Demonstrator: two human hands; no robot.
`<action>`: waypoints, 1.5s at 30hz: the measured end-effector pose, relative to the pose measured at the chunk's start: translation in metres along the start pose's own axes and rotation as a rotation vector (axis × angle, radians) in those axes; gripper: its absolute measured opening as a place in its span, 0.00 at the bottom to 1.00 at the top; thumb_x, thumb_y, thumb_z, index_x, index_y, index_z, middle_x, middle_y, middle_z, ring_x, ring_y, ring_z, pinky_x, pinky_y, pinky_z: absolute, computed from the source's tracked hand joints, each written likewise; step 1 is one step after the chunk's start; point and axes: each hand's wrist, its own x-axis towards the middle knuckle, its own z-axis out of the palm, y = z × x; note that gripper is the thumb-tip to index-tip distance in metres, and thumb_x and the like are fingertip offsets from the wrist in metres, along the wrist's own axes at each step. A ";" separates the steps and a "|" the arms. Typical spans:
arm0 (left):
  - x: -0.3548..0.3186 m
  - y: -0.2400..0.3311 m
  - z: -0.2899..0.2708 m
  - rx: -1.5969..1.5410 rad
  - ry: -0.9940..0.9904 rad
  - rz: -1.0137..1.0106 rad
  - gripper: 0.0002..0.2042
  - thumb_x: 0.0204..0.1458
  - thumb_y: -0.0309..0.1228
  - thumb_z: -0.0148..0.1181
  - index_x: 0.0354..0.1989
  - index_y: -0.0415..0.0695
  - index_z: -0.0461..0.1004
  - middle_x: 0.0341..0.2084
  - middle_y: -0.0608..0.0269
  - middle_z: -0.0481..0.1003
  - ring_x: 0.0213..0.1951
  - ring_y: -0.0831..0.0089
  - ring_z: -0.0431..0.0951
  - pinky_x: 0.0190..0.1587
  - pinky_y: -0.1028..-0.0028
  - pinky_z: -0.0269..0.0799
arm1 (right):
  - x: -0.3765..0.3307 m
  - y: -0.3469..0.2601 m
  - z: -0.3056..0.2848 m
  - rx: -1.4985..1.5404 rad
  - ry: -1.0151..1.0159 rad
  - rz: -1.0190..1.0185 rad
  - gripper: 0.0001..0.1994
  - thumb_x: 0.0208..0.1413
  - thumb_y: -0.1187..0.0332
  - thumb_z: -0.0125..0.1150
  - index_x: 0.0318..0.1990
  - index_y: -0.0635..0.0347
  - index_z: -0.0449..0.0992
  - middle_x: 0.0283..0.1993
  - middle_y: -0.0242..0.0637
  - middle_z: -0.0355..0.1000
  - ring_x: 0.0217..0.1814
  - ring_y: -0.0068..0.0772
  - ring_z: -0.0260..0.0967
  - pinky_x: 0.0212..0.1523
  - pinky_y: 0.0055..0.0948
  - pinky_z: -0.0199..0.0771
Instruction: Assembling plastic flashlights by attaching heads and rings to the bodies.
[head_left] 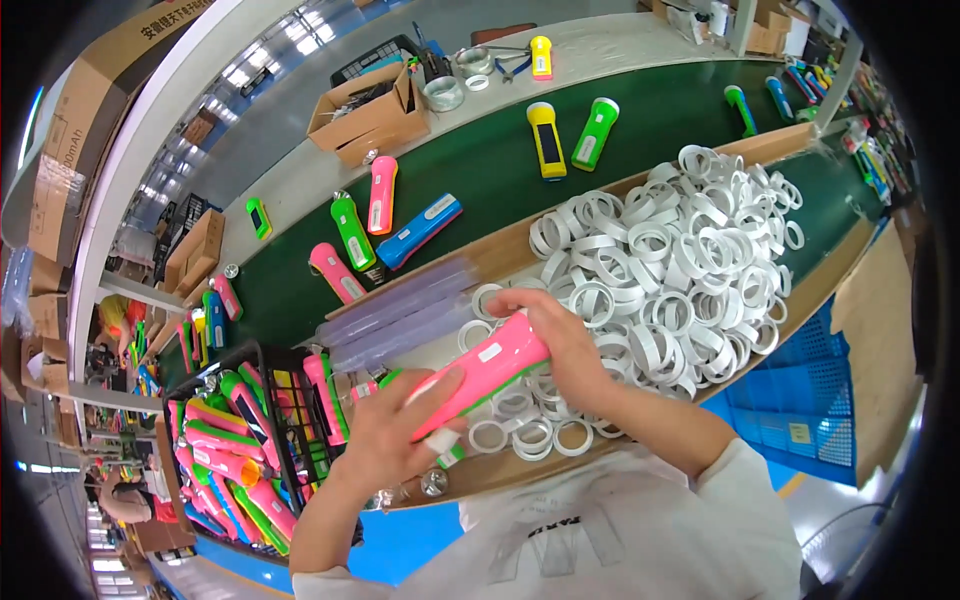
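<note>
A pink flashlight body (490, 365) with a green underside is held slantwise between my two hands. My left hand (390, 435) is closed around its narrower lower-left end. At the wider upper-right end, my right hand (568, 352) curls its fingers over the rim, hiding that end. Something white shows by my left fingertips, too covered to name. Directly under and beyond my hands lies a large heap of white plastic rings (650, 265). Clear plastic sleeves or sheets (400, 310) lie just beyond my left hand.
A black crate (290, 400) full of coloured flashlights stands at the left. Beyond the cardboard edge (505, 250), a green conveyor belt (480, 165) carries several flashlights. An open cardboard box (370, 125) sits on the far ledge. A blue crate (800, 395) is at the right.
</note>
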 end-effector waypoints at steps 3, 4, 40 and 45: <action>-0.013 -0.011 0.019 0.390 0.091 0.237 0.24 0.40 0.33 0.69 0.51 0.54 0.76 0.42 0.53 0.74 0.28 0.67 0.74 0.24 0.71 0.71 | 0.003 0.007 -0.003 0.361 0.006 0.375 0.19 0.67 0.60 0.38 0.56 0.62 0.68 0.54 0.41 0.69 0.57 0.32 0.66 0.58 0.33 0.65; -0.019 -0.015 0.020 0.384 0.088 0.241 0.24 0.40 0.33 0.69 0.51 0.54 0.76 0.42 0.53 0.74 0.28 0.67 0.74 0.24 0.71 0.71 | 0.002 -0.004 -0.006 0.375 -0.065 0.369 0.23 0.67 0.55 0.38 0.58 0.62 0.66 0.55 0.41 0.69 0.56 0.34 0.67 0.58 0.34 0.66; -0.031 0.039 0.081 -1.139 -0.121 -0.701 0.31 0.47 0.29 0.65 0.60 0.37 0.60 0.34 0.62 0.72 0.30 0.73 0.74 0.31 0.74 0.72 | 0.001 0.014 0.007 0.701 -0.111 0.040 0.20 0.52 0.53 0.64 0.48 0.48 0.66 0.47 0.42 0.70 0.55 0.46 0.69 0.62 0.50 0.65; -0.044 0.061 0.101 -2.362 -0.193 -0.597 0.33 0.43 0.30 0.65 0.60 0.39 0.60 0.28 0.60 0.70 0.21 0.78 0.67 0.20 0.80 0.59 | 0.000 0.021 0.016 1.080 -0.283 0.034 0.10 0.52 0.60 0.61 0.34 0.49 0.67 0.45 0.42 0.71 0.54 0.44 0.70 0.68 0.48 0.55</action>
